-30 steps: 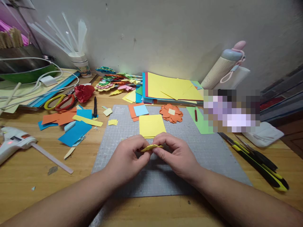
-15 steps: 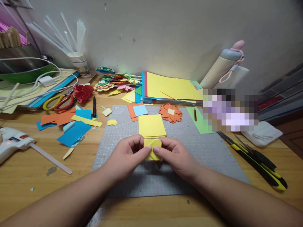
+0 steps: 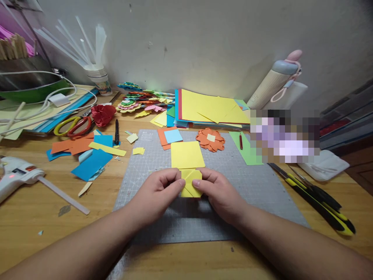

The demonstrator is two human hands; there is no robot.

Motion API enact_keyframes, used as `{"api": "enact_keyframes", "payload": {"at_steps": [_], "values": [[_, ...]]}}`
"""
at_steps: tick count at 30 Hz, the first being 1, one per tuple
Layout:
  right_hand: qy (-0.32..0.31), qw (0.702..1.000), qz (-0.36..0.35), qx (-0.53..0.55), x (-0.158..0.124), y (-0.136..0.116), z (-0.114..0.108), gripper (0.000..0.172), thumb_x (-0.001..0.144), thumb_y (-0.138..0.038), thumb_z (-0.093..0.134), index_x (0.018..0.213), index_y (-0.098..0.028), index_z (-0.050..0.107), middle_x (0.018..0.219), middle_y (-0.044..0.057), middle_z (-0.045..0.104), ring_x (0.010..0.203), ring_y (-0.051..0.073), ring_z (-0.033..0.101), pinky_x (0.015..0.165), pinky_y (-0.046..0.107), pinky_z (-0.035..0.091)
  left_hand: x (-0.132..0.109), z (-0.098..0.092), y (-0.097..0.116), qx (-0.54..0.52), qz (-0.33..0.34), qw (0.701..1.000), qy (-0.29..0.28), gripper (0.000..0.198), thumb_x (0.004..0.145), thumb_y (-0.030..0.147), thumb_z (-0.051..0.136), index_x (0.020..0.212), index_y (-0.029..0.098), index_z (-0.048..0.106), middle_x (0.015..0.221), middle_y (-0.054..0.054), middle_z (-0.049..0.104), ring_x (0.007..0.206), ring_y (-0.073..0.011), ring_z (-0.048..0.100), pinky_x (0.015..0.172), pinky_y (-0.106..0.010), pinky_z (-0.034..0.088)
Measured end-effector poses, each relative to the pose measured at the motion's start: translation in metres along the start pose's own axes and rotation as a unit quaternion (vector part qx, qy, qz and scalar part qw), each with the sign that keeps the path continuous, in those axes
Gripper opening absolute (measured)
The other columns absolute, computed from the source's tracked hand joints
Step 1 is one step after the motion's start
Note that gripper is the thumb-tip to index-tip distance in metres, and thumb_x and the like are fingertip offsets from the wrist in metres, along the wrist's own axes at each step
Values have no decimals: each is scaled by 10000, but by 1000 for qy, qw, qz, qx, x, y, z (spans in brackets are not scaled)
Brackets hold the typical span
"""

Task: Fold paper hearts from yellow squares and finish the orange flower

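Folded yellow paper (image 3: 190,190) is held over the cutting mat (image 3: 186,229), just in front of the yellow squares (image 3: 187,154). Left hand (image 3: 159,190) pinches its left edge; right hand (image 3: 223,192) pinches its right side, thumb on the front. Assessed risks: uneven thumb pressure could skew the creases; outward pulling could tear the paper or loosen its folds.

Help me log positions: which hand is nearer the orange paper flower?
Right. The right hand is on the near side of the orange paper flower, almost in line with it; the left hand is farther off, to the flower's left. Both hold the folded yellow paper.
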State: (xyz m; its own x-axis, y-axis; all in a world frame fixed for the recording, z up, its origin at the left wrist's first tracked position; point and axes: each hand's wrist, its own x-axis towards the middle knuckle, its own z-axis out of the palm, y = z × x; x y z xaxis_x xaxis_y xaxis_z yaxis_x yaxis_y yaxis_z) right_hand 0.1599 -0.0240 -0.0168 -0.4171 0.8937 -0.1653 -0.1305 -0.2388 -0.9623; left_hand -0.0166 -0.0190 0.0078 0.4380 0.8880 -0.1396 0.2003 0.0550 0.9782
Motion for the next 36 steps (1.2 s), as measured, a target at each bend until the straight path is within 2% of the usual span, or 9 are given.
{"api": "enact_keyframes", "payload": {"at_steps": [6,12,16,20,26,30,33,36], "values": [[-23,999,6,32,-1,3,0,166,783,-329,659,797,-170,611,715,-16,537,635,100,443,592,234,348,-5,-1,0,23,16,999,-19,294,823,345,466,586,193,381,588,51,324,578,-110,314,534,-250,249],[-46,995,12,84,-2,1,2,176,749,-308,696,734,-165,596,652,-36,519,570,77,424,567,219,342,-9,-1,0,27,46,998,-29,307,835,326,456,581,201,337,583,56,306,567,-109,298,524,-244,250],[-12,995,21,95,1,1,1,192,738,-336,689,767,-173,591,677,-20,551,586,96,461,577,239,366,-7,1,-2,81,68,994,-3,288,854,332,440,606,196,388,608,41,385,595,-120,365,562,-253,301],[13,999,15,40,3,-1,-2,210,754,-343,664,703,-180,542,650,-26,518,583,103,442,576,251,351,-3,3,-6,144,72,987,24,273,863,332,425,629,192,435,644,17,460,619,-132,409,593,-266,330],[35,998,-10,-53,4,-6,-2,223,731,-334,660,658,-178,517,637,-37,484,576,96,410,563,243,328,-2,3,-4,158,47,985,48,311,803,285,477,536,197,344,549,48,338,543,-108,332,529,-248,277],[65,992,-1,-106,8,-24,-21,186,730,-353,632,712,-176,575,667,-13,549,580,111,463,564,258,355,-1,1,-4,138,34,987,71,287,824,283,459,561,194,390,559,44,375,549,-111,365,537,-248,303],[78,964,42,-252,10,-47,-50,177,711,-344,624,660,-184,570,638,-8,532,548,115,453,521,265,328,2,-2,-9,176,49,977,107,218,849,269,445,645,197,470,615,28,462,611,-136,444,584,-267,355],[114,885,81,-444,10,-61,-82,220,701,-307,608,550,-200,488,555,-15,469,493,112,398,467,272,257,4,-5,-15,301,109,937,138,91,810,183,496,807,210,583,862,-18,611,883,-200,523,792,-355,383]]}}
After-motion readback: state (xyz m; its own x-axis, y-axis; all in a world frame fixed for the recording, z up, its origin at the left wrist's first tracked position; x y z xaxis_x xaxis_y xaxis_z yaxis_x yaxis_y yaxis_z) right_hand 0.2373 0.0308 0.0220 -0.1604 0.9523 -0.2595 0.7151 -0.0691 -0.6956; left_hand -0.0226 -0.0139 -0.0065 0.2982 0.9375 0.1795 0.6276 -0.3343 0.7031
